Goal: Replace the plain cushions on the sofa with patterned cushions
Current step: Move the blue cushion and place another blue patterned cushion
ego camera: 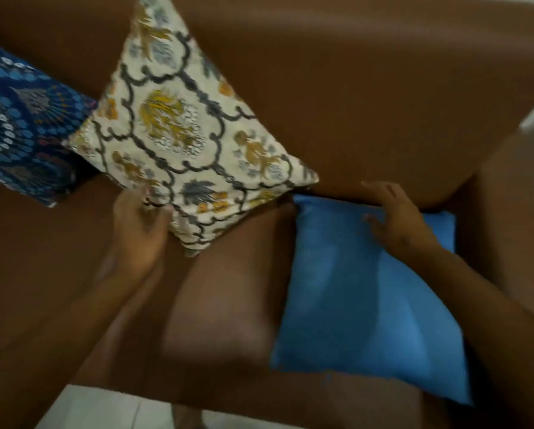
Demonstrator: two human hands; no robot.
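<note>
Floor tiles show pale along the bottom edge, nearest the camera. Above them, brown sofa seat fills the lower frame.

Plain blue cushion lies flat on the seat at lower right, tucked into the corner beside the sofa's arm. Right hand rests over its upper edge, fingers spread and loose, not yet closed on the fabric; palm appears to touch the cover, though motion blur makes contact hard to confirm.

Left hand, centre left, pinches the lower corner of the cream patterned cushion, thumb and fingers closed on the fabric. This cushion stands tilted on one point, leaning toward the backrest, its right tip just above the blue cushion's top edge.

Dark blue patterned cushion sits at far left against the backrest, partly cut by the frame, touching or just behind the cream one.

Handling, as judged: all cushions look light, soft, compressible. Corner pinch suffices to steer but lets the body swing; a grip mid-edge or a flat palm under gives better control. Blue cover looks smooth, possibly slippery; gather a fold at the edge to lift it away.
</note>
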